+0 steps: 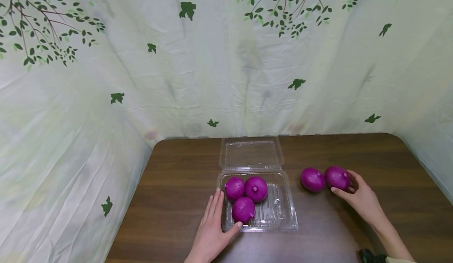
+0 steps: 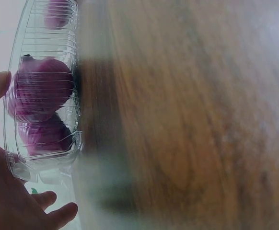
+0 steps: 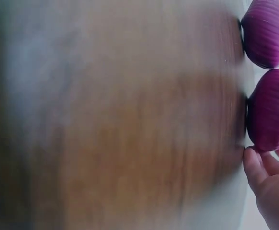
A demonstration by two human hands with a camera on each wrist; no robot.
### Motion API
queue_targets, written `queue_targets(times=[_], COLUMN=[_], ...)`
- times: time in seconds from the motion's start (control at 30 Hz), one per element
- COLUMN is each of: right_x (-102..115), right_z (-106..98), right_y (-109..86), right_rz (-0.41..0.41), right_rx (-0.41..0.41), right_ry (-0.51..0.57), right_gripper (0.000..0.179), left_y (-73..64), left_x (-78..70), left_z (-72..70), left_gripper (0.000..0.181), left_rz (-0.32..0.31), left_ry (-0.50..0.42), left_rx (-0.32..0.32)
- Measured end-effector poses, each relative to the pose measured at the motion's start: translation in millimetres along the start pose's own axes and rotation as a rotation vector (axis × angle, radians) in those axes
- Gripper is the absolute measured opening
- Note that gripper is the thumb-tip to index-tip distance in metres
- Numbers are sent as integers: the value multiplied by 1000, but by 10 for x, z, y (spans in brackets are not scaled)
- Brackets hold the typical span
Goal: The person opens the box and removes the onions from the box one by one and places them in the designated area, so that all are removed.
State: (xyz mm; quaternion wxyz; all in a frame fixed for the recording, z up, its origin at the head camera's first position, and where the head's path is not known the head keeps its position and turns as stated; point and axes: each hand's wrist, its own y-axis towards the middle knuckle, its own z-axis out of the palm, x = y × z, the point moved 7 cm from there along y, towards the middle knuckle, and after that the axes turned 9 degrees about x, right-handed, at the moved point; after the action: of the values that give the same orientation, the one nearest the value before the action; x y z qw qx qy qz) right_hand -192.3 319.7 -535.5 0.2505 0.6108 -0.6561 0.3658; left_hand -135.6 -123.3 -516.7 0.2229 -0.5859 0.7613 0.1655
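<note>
Fingers [image 1: 355, 176] of the right hand [image 1: 364, 201] curl round an onion [image 1: 336, 177], second onion [image 1: 313, 179] beside it at nine o'clock. At half past eight a box [image 1: 282, 206] holds three onions [image 1: 243, 210], lid [image 1: 252, 153] open at twelve; the left hand [image 1: 211, 232], straight-fingered, touches the box at eight.

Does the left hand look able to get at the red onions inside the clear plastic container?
Likely yes: the lid is open, nothing covers the three red onions, and the left hand is at the container.

Hd cam high, wrist cams close
</note>
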Motion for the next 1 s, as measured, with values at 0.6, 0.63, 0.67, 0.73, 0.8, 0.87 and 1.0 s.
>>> queue_targets(times=[0.6,0.63,0.67,0.73,0.8,0.87,1.0], right_x=[246,293,343,442,541,629,778], right_z=[-80,-81,-78,-67,-41,-1,104], right_y=[-233,-257,-284,-334,-375,-401,-425], right_rz=[-149,-169,-187,-227,-266,-294,-345], right_rx=[-173,-195,-215,-257,-293,-308,-329], right_ry=[-88,-92,-94,-99,-102,-97,-82], right_gripper=[82,80,78,73,69,67,63], left_y=[16,16,15,13,14,14,14], left_x=[25,24,24,24,24,25,26], left_z=[21,20,19,18,19,21,25], left_gripper=[101,101,101,101,101,101,101], left_rz=[-11,-11,-10,-9,-10,-12,-17], left_ry=[9,9,9,11,12,14,15], left_rx=[8,8,7,6,7,8,13])
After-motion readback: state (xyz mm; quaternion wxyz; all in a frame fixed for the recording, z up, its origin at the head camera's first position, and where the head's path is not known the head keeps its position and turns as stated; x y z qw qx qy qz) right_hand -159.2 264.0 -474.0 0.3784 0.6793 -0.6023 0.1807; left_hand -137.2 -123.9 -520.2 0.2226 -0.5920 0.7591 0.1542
